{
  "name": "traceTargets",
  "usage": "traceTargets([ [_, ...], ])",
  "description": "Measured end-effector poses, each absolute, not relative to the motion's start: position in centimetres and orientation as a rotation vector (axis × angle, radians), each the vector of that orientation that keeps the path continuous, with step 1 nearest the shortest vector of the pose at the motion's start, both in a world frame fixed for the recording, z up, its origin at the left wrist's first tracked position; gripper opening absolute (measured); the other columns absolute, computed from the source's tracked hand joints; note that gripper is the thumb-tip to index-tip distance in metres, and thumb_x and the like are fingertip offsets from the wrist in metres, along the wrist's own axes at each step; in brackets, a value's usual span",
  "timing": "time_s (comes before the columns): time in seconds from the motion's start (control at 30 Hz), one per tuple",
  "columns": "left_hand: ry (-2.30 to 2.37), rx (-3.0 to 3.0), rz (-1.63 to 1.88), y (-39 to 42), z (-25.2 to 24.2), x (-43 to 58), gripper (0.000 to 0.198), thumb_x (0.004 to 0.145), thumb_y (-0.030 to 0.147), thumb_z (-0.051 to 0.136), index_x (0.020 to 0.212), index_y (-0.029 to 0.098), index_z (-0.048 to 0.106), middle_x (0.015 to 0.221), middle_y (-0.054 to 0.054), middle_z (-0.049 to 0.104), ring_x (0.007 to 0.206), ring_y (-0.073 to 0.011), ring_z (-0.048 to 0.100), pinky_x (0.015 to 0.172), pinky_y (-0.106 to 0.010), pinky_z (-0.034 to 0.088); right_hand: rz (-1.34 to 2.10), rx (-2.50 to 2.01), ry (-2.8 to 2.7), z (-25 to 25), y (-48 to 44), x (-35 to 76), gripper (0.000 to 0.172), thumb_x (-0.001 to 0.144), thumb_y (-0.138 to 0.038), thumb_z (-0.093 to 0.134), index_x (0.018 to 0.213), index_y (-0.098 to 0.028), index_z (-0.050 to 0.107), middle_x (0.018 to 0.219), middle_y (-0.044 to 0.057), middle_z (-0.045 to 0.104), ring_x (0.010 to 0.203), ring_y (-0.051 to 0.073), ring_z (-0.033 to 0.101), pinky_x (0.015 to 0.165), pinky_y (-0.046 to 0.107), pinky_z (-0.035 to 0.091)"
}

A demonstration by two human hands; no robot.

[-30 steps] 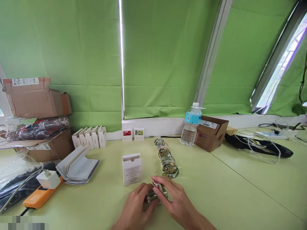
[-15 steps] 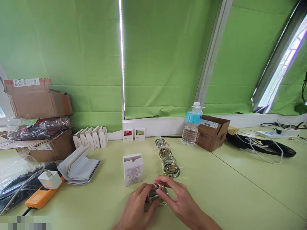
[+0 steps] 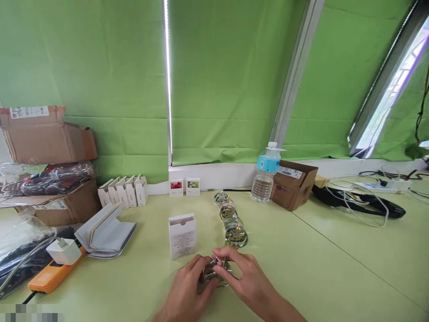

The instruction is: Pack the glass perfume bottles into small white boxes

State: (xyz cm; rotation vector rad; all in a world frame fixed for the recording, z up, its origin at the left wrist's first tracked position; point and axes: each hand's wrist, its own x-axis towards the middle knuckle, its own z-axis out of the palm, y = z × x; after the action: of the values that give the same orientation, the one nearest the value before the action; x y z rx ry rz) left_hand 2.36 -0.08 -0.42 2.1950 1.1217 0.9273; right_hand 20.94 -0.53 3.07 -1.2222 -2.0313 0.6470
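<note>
Glass bottle (image 3: 210,271) — partly hidden by fingers (image 3: 231,254); carton print (image 3: 182,243) — too small to read.

Pale green desk (image 3: 301,268), a seam at right.
On it: a line of glass bottles (image 3: 232,220), an upright white box (image 3: 182,237), a row of slim white cartons (image 3: 122,196), a water bottle (image 3: 263,181) beside a cardboard box (image 3: 288,190), an orange power strip (image 3: 48,278).
</note>
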Motion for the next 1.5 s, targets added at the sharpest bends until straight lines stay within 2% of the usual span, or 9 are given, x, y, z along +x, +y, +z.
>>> traceTargets([
  [0.23,1.113,2.391,0.993,0.0,-0.9,2.1,0.034,0.088,0.028,0.059,0.121,0.025,0.051,0.108,-0.005,0.065,0.095,-0.0199,0.064,0.077,-0.028,0.053,0.609,-1.193,-2.095,3.7,-0.8,21.1,0.022,0.093,-0.033,0.053,0.114,-0.028,0.055,0.107,0.000,0.068,0.099,0.017,0.063,0.086,0.026,0.047],
  [0.4,1.157,2.777,1.505,0.0,-0.1,0.2,0.048,0.082,0.019,0.065,0.127,0.024,0.048,0.118,-0.009,0.059,0.109,-0.0234,0.056,0.095,-0.034,0.044,0.545,-1.213,-2.173,3.7,-1.1,21.3,0.036,0.096,-0.036,0.047,0.131,-0.031,0.045,0.115,0.001,0.066,0.102,0.018,0.062,0.088,0.028,0.046],
  [0.53,1.512,2.637,1.877,1.2,2.4,-1.0,0.069,0.078,0.021,0.071,0.138,0.026,0.037,0.145,-0.014,0.033,0.135,-0.0350,0.031,0.110,-0.052,0.028,0.503,-1.246,-2.229,3.3,-1.1,21.5,0.041,0.095,-0.037,0.048,0.135,-0.031,0.042,0.116,0.003,0.066,0.101,0.021,0.062,0.089,0.031,0.046],
  [0.67,1.726,2.183,1.751,3.1,4.0,-1.8,0.090,0.078,0.042,0.070,0.148,0.026,0.016,0.157,-0.015,0.010,0.143,-0.0374,0.015,0.111,-0.058,0.023,0.534,-1.279,-2.223,3.8,-1.5,21.6,0.043,0.094,-0.034,0.050,0.136,-0.034,0.041,0.112,0.001,0.067,0.099,0.020,0.062,0.084,0.029,0.047],
  [0.83,1.563,1.881,1.408,4.6,2.8,-2.6,0.070,0.080,0.048,0.065,0.139,0.029,0.032,0.133,-0.010,0.053,0.114,-0.0307,0.057,0.094,-0.050,0.046,0.551,-1.297,-2.224,4.1,-1.7,21.5,0.043,0.093,-0.032,0.051,0.134,-0.035,0.041,0.102,-0.002,0.068,0.091,0.019,0.062,0.081,0.029,0.045],
  [0.93,1.469,1.800,1.323,4.8,2.4,-2.8,0.060,0.083,0.046,0.062,0.135,0.029,0.036,0.114,-0.006,0.065,0.100,-0.0268,0.064,0.087,-0.046,0.051,0.554,-1.297,-2.224,4.0,-1.6,21.4,0.043,0.093,-0.032,0.051,0.134,-0.036,0.041,0.103,-0.002,0.067,0.091,0.019,0.062,0.081,0.029,0.045],
  [1.27,1.135,1.841,1.665,4.8,0.4,-2.7,0.050,0.087,0.032,0.061,0.128,0.027,0.033,0.131,-0.012,0.050,0.099,-0.0204,0.066,0.079,-0.038,0.058,0.734,-1.389,-2.160,4.1,-1.4,22.1,0.060,0.087,-0.032,0.058,0.142,-0.033,0.034,0.109,0.002,0.066,0.103,0.023,0.059,0.086,0.031,0.044],
  [1.37,1.101,2.029,1.620,4.7,0.3,-2.8,0.030,0.090,0.028,0.057,0.118,0.025,0.044,0.136,-0.012,0.047,0.111,-0.0222,0.060,0.080,-0.035,0.057,0.709,-1.356,-2.188,3.7,-1.1,21.9,0.027,0.086,-0.029,0.059,0.113,-0.025,0.058,0.098,0.003,0.067,0.095,0.023,0.061,0.081,0.030,0.044],
  [1.5,1.150,2.147,1.559,4.6,0.7,-3.2,0.031,0.093,0.025,0.052,0.123,0.026,0.047,0.132,-0.012,0.051,0.116,-0.0225,0.056,0.077,-0.030,0.057,0.677,-1.341,-2.199,3.3,-0.7,21.4,0.007,0.084,-0.027,0.061,0.085,-0.020,0.059,0.085,0.001,0.066,0.082,0.020,0.061,0.075,0.028,0.044],
])
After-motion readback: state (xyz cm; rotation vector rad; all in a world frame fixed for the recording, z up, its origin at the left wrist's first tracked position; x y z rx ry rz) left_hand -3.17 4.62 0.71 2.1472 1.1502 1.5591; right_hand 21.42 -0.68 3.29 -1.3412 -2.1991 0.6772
